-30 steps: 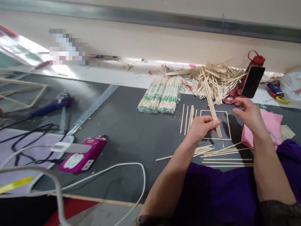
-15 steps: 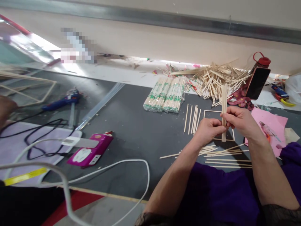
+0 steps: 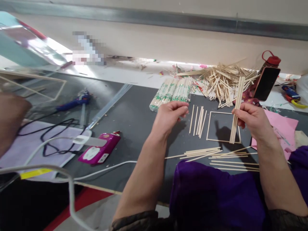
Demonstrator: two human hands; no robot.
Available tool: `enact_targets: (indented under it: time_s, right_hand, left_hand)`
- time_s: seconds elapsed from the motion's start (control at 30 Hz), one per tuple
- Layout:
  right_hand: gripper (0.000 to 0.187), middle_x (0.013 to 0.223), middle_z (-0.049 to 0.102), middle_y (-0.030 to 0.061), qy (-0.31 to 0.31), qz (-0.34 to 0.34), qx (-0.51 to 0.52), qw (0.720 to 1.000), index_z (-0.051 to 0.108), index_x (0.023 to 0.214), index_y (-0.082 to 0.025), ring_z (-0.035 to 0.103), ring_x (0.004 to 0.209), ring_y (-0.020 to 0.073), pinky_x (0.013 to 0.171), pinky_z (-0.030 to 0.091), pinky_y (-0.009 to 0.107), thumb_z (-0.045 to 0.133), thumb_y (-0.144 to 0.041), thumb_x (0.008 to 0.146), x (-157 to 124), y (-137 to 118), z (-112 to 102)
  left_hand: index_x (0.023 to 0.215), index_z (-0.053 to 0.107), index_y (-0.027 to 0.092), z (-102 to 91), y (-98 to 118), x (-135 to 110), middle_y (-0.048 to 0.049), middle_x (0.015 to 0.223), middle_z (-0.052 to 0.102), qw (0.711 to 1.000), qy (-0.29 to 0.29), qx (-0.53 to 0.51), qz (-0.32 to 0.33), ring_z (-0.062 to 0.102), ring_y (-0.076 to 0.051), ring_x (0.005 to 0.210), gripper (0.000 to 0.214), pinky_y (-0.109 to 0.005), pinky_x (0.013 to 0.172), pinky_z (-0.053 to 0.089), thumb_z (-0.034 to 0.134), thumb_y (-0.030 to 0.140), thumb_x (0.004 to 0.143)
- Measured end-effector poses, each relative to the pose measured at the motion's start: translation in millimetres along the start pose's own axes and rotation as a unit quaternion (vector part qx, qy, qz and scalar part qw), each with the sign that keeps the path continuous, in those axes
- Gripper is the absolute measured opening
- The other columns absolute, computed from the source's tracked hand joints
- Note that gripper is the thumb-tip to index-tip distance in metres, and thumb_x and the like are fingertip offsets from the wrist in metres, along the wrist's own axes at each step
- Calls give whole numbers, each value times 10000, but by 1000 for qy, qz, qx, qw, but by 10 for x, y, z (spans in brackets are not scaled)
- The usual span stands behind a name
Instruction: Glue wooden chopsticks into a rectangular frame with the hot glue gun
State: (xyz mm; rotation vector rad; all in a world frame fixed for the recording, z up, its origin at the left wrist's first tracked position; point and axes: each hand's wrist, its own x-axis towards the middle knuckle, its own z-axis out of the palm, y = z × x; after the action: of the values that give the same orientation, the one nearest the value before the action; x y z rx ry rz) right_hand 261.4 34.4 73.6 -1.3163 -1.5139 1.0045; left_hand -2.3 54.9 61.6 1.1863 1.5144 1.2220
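My right hand [image 3: 251, 120] is closed round a small bundle of thin wooden sticks [image 3: 237, 110], held nearly upright and leaning slightly. Behind the bundle's lower end lies a square stick frame [image 3: 208, 126] on the table. My left hand [image 3: 168, 117] is in the air, fingers curled in with the thumb close to them and nothing visible in it. It overlaps the near edge of the plastic-wrapped stick packs [image 3: 172, 91]. Just right of it, several short sticks [image 3: 199, 120] lie in a row. More loose sticks [image 3: 204, 152] lie nearer my lap.
A heap of sticks [image 3: 218, 80] lies along the wall beside a phone [image 3: 267, 83] propped against a red-capped bottle [image 3: 273, 60]. Pink paper [image 3: 281, 125] is at right. Leftward are a magenta power box [image 3: 99, 149], cables, a blue glue gun [image 3: 74, 101] and another person's arm [image 3: 12, 118].
My left hand has let go of the stick bundle and moved left toward the wrapped packs. The right hand keeps the bundle, now tilted slightly. The view has shifted a little.
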Motion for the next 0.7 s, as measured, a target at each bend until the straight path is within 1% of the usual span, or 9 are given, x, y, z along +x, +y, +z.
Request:
enact_targets:
  time_s: [0.03,0.07,0.1,0.2,0.3,0.43,0.53,0.6,0.7]
  right_hand:
    - [192,494,494,-48,-4,1,0,1000,580,679,-196,443,427,79,425,331,212,616,-354,780,-1,2,3]
    - [191,493,492,-48,-6,1,-2,1000,581,680,-197,443,426,80,424,333,214,621,-356,776,-2,5,3]
    - [189,492,491,-48,-8,1,-4,1000,582,682,-198,444,426,82,423,334,215,625,-358,773,-2,7,-1]
    - [193,494,491,-47,-7,-1,-3,1000,585,684,-202,450,427,83,415,336,215,631,-369,770,3,13,-22]
    - [206,496,501,-45,-11,3,7,1000,582,676,-199,452,426,79,410,333,211,629,-376,772,14,26,-31]
    - [201,488,506,-48,-10,11,12,1000,578,673,-192,447,424,70,412,321,203,629,-361,769,30,42,-32]
    - [198,496,510,-50,6,7,10,1000,576,671,-192,454,431,67,416,322,198,633,-359,763,34,31,-70]
    - [202,512,516,-48,23,1,19,1000,576,672,-192,463,441,67,419,325,197,641,-364,754,37,25,-110]
    - [204,520,514,-49,41,11,42,998,580,680,-190,471,448,67,416,320,195,649,-371,744,55,51,-161]
  left_hand:
    - [700,750,193,-48,17,-81,-14,583,671,998,-11,53,11,530,-110,502,139,-193,459,367,719,262,582]
    - [663,748,207,-82,33,-181,-8,581,677,993,-29,108,23,533,-115,513,99,-197,482,382,721,251,579]
    - [642,748,223,-104,45,-290,-6,587,687,987,-36,154,38,545,-126,530,71,-202,494,386,714,249,585]
    - [668,760,256,-128,34,-587,6,614,711,969,-58,231,70,581,-148,555,86,-214,525,403,684,285,639]
    - [704,766,266,-115,-53,-733,10,602,708,963,-64,251,78,594,-160,552,119,-219,523,403,662,316,675]
    - [727,763,266,-70,-169,-751,7,616,712,958,-95,261,76,620,-175,577,147,-228,541,415,637,341,717]
    - [765,760,268,-34,-217,-783,5,688,735,952,-113,274,81,646,-181,626,168,-241,604,444,615,354,756]
    - [790,752,266,-1,-248,-863,3,751,748,943,-142,289,81,665,-183,674,174,-247,649,460,599,348,782]
    - [822,734,247,77,-307,-1090,-7,822,751,919,-231,303,101,681,-183,747,164,-253,694,473,579,298,809]
